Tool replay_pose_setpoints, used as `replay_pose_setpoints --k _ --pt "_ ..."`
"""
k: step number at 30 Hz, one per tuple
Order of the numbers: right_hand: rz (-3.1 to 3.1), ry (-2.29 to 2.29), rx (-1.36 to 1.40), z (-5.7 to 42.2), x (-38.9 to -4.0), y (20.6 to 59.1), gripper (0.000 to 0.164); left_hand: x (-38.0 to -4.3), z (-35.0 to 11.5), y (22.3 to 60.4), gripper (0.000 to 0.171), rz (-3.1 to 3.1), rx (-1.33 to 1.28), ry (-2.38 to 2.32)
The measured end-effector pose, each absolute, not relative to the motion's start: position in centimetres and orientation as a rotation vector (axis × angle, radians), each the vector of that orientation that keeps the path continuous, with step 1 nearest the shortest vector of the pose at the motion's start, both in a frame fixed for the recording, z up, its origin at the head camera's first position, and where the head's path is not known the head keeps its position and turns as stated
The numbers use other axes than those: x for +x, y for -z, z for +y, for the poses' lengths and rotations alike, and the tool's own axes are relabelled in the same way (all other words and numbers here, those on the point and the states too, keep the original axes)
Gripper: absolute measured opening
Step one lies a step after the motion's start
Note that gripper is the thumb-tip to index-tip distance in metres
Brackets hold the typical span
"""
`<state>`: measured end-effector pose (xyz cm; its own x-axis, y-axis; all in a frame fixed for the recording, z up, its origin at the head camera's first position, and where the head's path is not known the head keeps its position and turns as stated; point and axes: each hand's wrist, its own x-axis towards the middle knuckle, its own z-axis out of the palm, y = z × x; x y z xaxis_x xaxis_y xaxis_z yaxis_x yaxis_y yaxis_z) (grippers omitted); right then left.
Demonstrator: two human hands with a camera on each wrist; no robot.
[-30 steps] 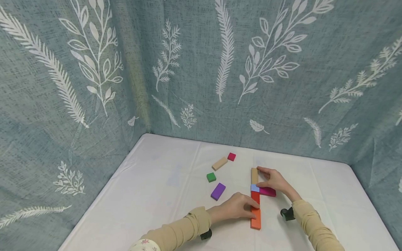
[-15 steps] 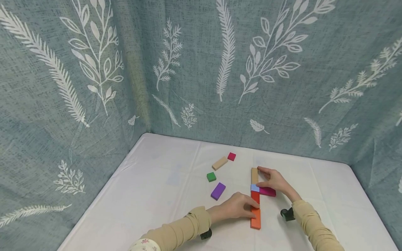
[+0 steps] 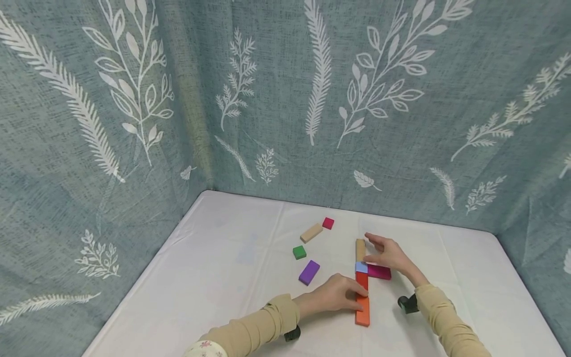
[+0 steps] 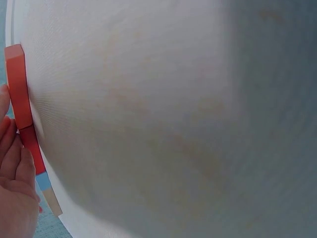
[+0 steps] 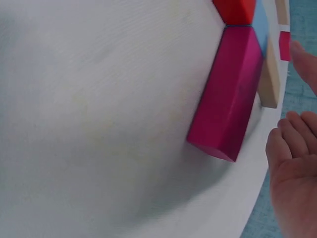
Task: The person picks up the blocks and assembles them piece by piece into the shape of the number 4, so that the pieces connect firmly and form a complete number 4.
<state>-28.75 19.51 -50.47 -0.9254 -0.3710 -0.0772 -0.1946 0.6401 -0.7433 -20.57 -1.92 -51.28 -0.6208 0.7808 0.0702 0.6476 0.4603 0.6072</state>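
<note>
A row of wooden blocks stands on the white-covered table: tan [image 3: 360,249], light blue [image 3: 361,267], red [image 3: 362,280] and orange [image 3: 363,318], with a magenta block [image 3: 379,271] branching right from the light blue one. My left hand [image 3: 332,293] rests its fingertips on the row, index finger over the red and orange joint, thumb on the orange block. In the left wrist view its fingers lie along the red block [image 4: 32,148]. My right hand [image 3: 391,255] hovers right of the tan block, fingers spread and relaxed. The right wrist view shows it apart from the magenta block [image 5: 228,94].
Left of the row lie a purple block [image 3: 309,272], a small green block [image 3: 299,252], a tan block [image 3: 311,232] and a small crimson block [image 3: 328,223]. The table [image 3: 232,282] meets a leaf-patterned teal curtain [image 3: 285,99] behind and at both sides.
My right hand has eased off the tan and light blue blocks, its fingers rising a little away from them. My left hand and the blocks have stayed put.
</note>
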Motion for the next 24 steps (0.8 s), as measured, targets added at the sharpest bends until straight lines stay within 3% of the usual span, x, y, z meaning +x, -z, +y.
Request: replay_pose_setpoints --k 24 --pt "2.611 1.328 -0.479 20.3 -27.1 47.8 0.068 -20.7 -1.8 51.3 0.034 2.478 1.203 -0.918"
